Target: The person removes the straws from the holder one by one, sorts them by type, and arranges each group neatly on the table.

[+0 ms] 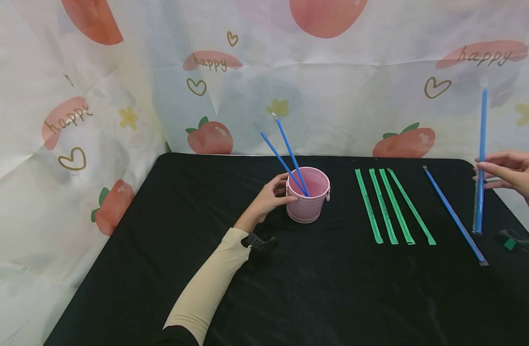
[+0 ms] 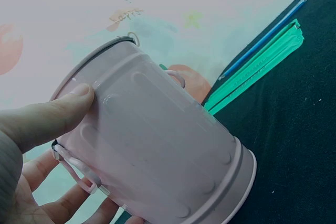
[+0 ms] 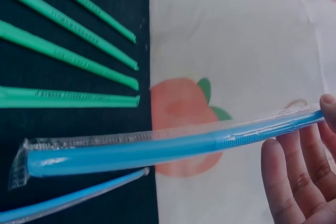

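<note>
The left hand (image 1: 270, 198) grips a pink bucket (image 1: 307, 210), which holds two blue straws (image 1: 292, 156), on the bench (image 1: 299, 288); the right hand (image 1: 515, 174) pinches a wrapped blue straw (image 1: 483, 125) near the bench's right edge.

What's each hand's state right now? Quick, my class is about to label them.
Left hand: closed, holding the pink bucket near its rim.
Right hand: closed, pinching a clear-wrapped blue straw.
</note>
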Motion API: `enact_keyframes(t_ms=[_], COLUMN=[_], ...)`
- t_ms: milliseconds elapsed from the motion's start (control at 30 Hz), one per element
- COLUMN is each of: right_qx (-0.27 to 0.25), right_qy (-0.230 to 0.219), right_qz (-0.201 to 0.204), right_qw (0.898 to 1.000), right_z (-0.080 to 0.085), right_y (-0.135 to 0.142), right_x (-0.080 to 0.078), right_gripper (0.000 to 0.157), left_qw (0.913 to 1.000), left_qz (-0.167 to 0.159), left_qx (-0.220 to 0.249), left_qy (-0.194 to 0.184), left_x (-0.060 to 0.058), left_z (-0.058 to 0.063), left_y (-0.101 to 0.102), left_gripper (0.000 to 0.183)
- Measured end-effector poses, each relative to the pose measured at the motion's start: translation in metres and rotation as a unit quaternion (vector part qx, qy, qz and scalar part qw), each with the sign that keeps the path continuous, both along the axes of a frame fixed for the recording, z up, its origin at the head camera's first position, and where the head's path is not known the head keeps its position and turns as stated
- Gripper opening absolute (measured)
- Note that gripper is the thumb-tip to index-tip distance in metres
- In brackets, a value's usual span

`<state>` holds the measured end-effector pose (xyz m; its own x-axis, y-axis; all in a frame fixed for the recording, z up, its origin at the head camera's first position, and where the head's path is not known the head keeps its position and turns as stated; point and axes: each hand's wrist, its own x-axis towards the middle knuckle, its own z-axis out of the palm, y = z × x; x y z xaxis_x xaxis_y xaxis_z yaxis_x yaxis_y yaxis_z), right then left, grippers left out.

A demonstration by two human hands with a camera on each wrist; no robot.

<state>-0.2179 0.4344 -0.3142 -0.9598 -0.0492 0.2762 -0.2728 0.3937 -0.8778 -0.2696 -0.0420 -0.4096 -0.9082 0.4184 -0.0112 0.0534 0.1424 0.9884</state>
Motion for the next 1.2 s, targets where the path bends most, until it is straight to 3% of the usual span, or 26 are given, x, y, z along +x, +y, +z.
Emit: enact_keyframes(t_ms=[367, 567, 633, 733, 900, 967, 1033, 1100, 1200], right_qx=[-0.024, 0.012, 0.034, 0.069, 0.157, 0.196, 0.212, 0.215, 0.205], right_qy=[-0.020, -0.031, -0.038, -0.051, -0.058, -0.074, -0.097, -0.116, -0.135], right_qz=[0.007, 0.000, -0.007, -0.015, -0.042, -0.059, -0.074, -0.077, -0.074], right_qw=[0.999, 0.999, 0.999, 0.996, 0.985, 0.976, 0.970, 0.967, 0.967], right_z=[-0.015, -0.020, -0.028, -0.062, -0.143, -0.153, -0.144, -0.120, -0.081], right_y=[0.027, 0.032, 0.043, 0.087, 0.183, 0.192, 0.176, 0.144, 0.090], right_x=[-0.008, -0.009, -0.016, -0.041, -0.096, -0.102, -0.095, -0.077, -0.047], right_gripper=[0.034, 0.037, 0.038, 0.031, 0.016, 0.020, 0.020, 0.022, 0.010], left_qw=[1.0000, 1.0000, 1.0000, 1.0000, 1.0000, 1.0000, 1.0000, 1.0000, 1.0000], left_qz=[0.001, 0.002, 0.002, 0.001, 0.002, 0.002, 0.001, 0.000, -0.001], left_qx=[-0.001, -0.002, -0.003, -0.002, -0.001, -0.001, -0.001, -0.001, -0.001], left_qy=[0.002, 0.001, 0.001, 0.001, 0.002, 0.004, 0.005, 0.006, 0.008], left_x=[-0.003, -0.004, -0.004, -0.004, -0.004, -0.004, -0.004, -0.004, -0.004], left_z=[-0.001, -0.002, -0.002, -0.001, -0.001, 0.000, 0.000, 0.000, 0.000], left_y=[0.000, 0.000, 0.000, 0.000, 0.000, 0.000, 0.000, 0.000, 0.000], left_gripper=[0.068, 0.067, 0.067, 0.067, 0.067, 0.067, 0.067, 0.067, 0.066])
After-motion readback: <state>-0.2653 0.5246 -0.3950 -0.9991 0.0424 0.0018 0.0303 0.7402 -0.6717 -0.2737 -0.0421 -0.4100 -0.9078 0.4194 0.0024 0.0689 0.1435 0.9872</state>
